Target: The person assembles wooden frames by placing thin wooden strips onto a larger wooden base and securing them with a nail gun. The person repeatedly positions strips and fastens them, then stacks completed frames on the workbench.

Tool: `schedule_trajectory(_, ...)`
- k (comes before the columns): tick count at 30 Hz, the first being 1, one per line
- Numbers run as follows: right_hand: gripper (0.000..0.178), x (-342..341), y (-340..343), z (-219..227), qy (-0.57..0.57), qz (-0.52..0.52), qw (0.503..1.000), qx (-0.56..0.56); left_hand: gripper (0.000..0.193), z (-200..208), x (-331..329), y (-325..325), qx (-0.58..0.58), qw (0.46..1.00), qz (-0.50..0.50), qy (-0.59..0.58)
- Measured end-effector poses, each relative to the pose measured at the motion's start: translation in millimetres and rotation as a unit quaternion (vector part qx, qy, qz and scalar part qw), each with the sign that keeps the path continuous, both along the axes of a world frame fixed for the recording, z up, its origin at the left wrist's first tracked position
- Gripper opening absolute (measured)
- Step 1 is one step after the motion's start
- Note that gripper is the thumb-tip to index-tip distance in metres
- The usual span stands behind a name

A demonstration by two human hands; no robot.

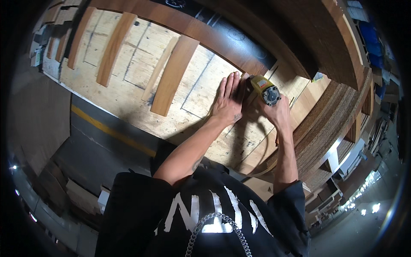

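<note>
My right hand (275, 112) is wrapped round the handle of a yellow nail gun (260, 84) with a round black cap. An air hose (266, 150) runs down from below that hand. The gun's nose is hidden against the wood. My left hand (228, 99) lies with its fingers stretched out, just left of the gun. Its fingertips reach close to a long brown board (171, 22) along the far side. Between my hands a short brown slat shows only in part. Another brown slat (175, 76) joins the long board to the left.
A pale worktop (141, 107) with black guide lines lies underneath. More slats (116, 49) and a thin pale strip (160, 68) rest on it. Stacked brown panels (329, 122) rise at the right. A dark board (231, 34) lies beyond. A yellow line (113, 130) crosses the floor.
</note>
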State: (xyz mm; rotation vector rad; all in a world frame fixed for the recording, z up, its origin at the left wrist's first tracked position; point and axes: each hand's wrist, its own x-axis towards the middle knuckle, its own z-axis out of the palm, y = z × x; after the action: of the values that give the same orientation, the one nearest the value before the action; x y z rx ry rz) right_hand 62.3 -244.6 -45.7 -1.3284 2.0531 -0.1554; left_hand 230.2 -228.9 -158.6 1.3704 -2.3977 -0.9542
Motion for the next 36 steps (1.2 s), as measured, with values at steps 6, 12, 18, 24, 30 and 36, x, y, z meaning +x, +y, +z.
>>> schedule_trajectory(6,0.036,11,82,3,-0.09,-0.19,0.976,-0.052,0.089,-4,132,-61,-0.146,0.949,0.18,-0.215)
schedule_trajectory(12,0.032,31,161,-11,-0.135,-0.217,0.967,-0.021,0.089,-2,176,-81,-0.071,0.959,0.143,-0.234)
schedule_trajectory(18,0.029,38,179,-12,-0.149,-0.217,0.964,-0.034,0.085,-9,174,-83,-0.122,0.96,0.134,-0.215)
schedule_trajectory(24,0.029,39,104,20,-0.181,-0.078,0.98,0.0,0.085,-11,174,-88,-0.122,0.968,0.127,-0.18)
schedule_trajectory(30,0.028,75,-26,40,-0.178,0.024,0.984,-0.001,0.09,-10,175,-89,-0.092,0.97,0.131,-0.182)
schedule_trajectory(36,0.03,123,-127,28,-0.137,0.049,0.989,0.003,0.092,4,175,-94,-0.042,0.971,0.109,-0.209)
